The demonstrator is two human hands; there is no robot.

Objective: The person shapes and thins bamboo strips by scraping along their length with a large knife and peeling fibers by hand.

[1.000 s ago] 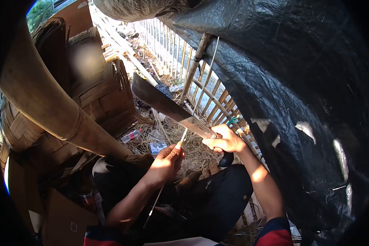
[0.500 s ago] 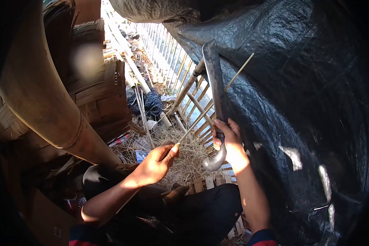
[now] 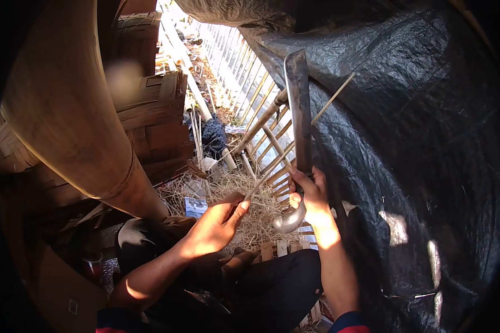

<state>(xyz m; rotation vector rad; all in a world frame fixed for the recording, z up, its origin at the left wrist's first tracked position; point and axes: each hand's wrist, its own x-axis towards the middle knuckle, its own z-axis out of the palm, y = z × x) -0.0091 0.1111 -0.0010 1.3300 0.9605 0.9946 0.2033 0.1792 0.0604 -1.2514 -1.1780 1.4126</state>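
Note:
A thin bamboo strip (image 3: 332,101) runs diagonally from my left hand up to the right, passing behind the blade of a machete (image 3: 299,105). My left hand (image 3: 219,222) pinches the strip's lower end between thumb and fingers. My right hand (image 3: 310,191) is wrapped round the machete's grip, with the blade pointing up and the curved dark handle end showing below the fingers. The strip also passes at the right hand's fingertips; whether they press on it is hard to tell.
A thick bamboo pole (image 3: 72,105) crosses the left side before woven bamboo panels (image 3: 155,122). Black plastic sheeting (image 3: 405,150) hangs at the right. Beyond the hands are a bamboo slat fence (image 3: 250,72), dry straw (image 3: 261,222) and a printed packet (image 3: 195,207).
The machete has swung from pointing left to upright, and the strip now slants up to the right. Over the last half second both hands have barely moved while the view shifted slightly.

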